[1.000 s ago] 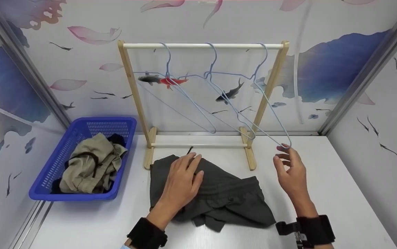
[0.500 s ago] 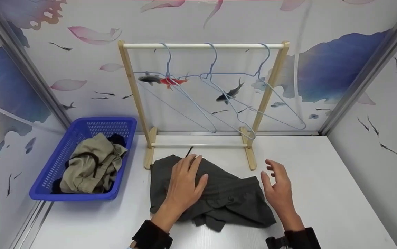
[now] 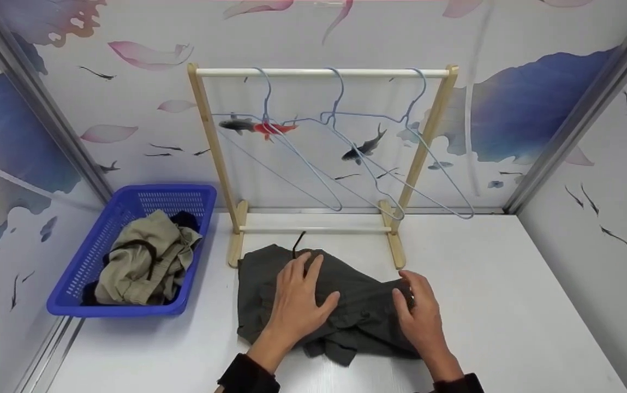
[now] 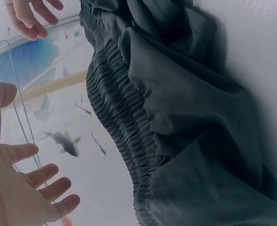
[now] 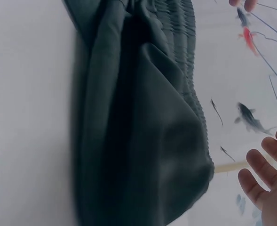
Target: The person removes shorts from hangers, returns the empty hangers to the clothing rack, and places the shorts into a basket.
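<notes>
Dark grey pants (image 3: 357, 311) with a gathered elastic waistband (image 4: 117, 108) lie bunched on the table, a thin black cord poking out at their far edge. My left hand (image 3: 301, 305) is over their middle, fingers loosely spread and holding nothing. At their right end is my right hand (image 3: 421, 311), thumb and fingers apart, overlapping the cloth in the head view. Both wrist views show relaxed fingers (image 5: 258, 176) with no cloth between them. Behind hang three blue wire hangers (image 3: 441, 166) on a small rack (image 3: 313, 72) with wooden posts.
On the left stands a blue plastic basket (image 3: 62, 295) holding a crumpled khaki garment (image 3: 144, 262) and something black. The rack's wooden feet (image 3: 395, 251) reach forward near the pants. Printed panels with metal frame strips enclose the white table (image 3: 509, 305).
My right hand has let go of the right hanger's lower corner and come down left to the pants. That hanger has swung. My left hand has shifted slightly right and nearer.
</notes>
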The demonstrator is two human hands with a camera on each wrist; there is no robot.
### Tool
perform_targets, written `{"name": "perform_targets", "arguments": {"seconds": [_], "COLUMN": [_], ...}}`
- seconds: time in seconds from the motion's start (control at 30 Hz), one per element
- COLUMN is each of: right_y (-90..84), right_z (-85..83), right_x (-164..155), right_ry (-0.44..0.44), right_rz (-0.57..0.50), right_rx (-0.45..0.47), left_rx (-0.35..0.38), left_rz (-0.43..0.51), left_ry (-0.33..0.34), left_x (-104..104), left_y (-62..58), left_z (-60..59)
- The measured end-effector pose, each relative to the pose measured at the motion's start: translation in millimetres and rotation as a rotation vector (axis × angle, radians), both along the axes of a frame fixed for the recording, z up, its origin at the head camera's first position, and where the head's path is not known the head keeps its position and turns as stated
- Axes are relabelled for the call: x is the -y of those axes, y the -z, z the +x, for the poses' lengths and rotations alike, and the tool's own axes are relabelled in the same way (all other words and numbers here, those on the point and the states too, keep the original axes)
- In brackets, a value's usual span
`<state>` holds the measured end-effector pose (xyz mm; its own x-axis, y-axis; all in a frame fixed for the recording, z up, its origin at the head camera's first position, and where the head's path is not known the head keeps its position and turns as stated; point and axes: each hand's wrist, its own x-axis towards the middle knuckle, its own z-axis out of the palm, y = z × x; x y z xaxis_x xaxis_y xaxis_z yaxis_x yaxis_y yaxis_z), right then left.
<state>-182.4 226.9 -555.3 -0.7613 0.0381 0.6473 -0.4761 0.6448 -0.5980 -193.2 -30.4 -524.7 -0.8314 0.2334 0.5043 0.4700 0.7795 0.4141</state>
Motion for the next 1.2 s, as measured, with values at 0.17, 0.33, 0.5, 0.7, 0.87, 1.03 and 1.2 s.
{"name": "perform_targets", "arguments": {"seconds": [0.17, 0.33, 0.5, 0.7, 0.87, 1.03, 1.2], "right_y": [7.2, 12.2, 13.3, 12.4, 11.4, 12.0, 13.1], "right_z": [4.6, 8.9, 10.9, 12.8, 15.9, 18.1, 20.2], "right_x": [9, 17, 24, 31, 36, 40, 44], "right_ry": [0.002, -0.005, -0.022, -0.04, -0.056, -0.078, -0.079], "right_rz": [0.01, 0.039, 0.052, 0.079, 0.093, 0.101, 0.123], "right_rx": [0.045, 0.079, 0.074, 0.027, 0.019, 0.01, 0.037], "left_rx": [0.078, 0.133, 0.17, 0.24, 0.274, 0.33, 0.381], "left_rz": [-0.017, -0.049, -0.084, -0.121, -0.169, -0.188, -0.208], "left_ry": [-0.006, -0.012, -0.006, -0.005, -0.012, -0.022, -0.036], "left_x": [-3, -7, -8, -7, -6, -5, -5], "left_y": [5.6, 10.8, 15.1, 20.7, 28.3, 34.7, 39.4], "left_z": [1.8, 2.4, 0.7, -3.5, -8.2, -12.1, -15.5]}}
